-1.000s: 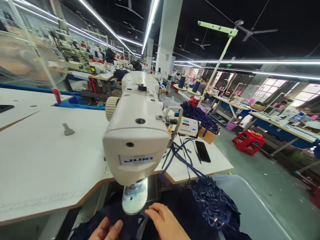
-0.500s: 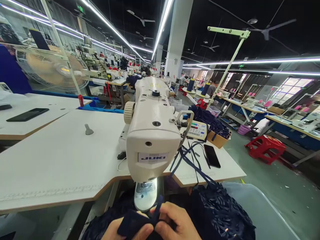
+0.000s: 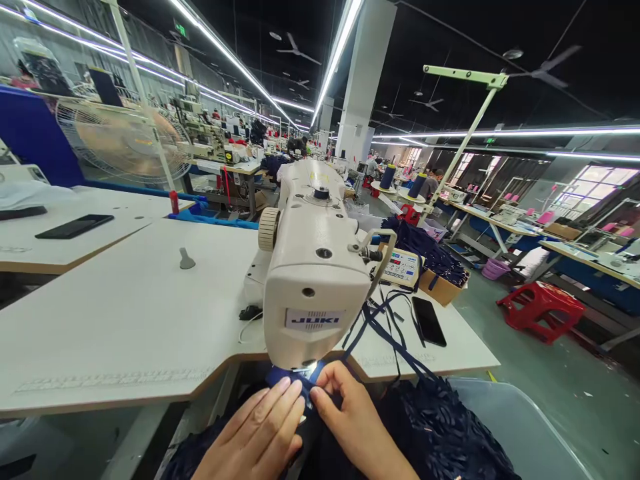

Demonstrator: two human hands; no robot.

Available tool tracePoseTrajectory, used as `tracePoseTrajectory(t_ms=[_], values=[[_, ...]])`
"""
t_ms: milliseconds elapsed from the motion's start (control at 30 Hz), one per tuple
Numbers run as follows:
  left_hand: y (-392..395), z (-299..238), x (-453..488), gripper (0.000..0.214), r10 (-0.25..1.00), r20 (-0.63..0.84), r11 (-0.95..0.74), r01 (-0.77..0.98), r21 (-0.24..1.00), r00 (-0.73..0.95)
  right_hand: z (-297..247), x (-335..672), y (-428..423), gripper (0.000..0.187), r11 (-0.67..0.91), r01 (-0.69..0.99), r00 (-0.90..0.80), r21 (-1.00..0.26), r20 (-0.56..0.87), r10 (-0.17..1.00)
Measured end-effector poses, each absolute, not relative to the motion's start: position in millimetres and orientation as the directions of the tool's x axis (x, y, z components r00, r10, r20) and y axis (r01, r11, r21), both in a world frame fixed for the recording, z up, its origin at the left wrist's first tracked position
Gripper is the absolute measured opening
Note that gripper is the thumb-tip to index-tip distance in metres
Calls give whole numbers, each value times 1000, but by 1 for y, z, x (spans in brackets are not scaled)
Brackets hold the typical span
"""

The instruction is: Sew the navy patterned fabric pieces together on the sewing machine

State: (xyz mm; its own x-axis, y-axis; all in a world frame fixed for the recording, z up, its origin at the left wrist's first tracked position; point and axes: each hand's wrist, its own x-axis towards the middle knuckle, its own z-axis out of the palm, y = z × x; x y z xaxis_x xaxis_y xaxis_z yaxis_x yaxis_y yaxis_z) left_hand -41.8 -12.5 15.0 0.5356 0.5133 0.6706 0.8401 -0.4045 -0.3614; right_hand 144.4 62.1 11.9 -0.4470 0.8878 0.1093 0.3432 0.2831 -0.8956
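At the front of a white JUKI sewing machine (image 3: 315, 287), a small navy fabric piece (image 3: 277, 375) lies under the lit needle area. My left hand (image 3: 263, 427) rests flat over it, fingers stretched out side by side and pointing at the needle. From the right, my right hand (image 3: 353, 410) pinches the fabric's edge between thumb and forefinger. My fingers hide most of the piece and the machine's bed. A bundle of navy straps (image 3: 445, 427) hangs just to the right of my right hand.
A white table (image 3: 150, 313) surrounds the machine. On its right lie a black phone (image 3: 429, 321) and a control panel (image 3: 403, 267), with a cardboard box (image 3: 443, 287) of navy pieces behind. A clear plastic bin (image 3: 515, 413) stands at lower right, and a red stool (image 3: 543, 310) beyond.
Both hands have carried the navy piece forward under the needle area. My left hand has gone from gripping it to lying flat on top. The view has shifted slightly.
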Motion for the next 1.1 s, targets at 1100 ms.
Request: tracePoseTrajectory(t_ms=[1100], values=[[2, -49, -31, 38, 526, 805, -139, 962, -237, 274, 9, 131, 81, 20, 558, 273, -479, -784, 392, 785]])
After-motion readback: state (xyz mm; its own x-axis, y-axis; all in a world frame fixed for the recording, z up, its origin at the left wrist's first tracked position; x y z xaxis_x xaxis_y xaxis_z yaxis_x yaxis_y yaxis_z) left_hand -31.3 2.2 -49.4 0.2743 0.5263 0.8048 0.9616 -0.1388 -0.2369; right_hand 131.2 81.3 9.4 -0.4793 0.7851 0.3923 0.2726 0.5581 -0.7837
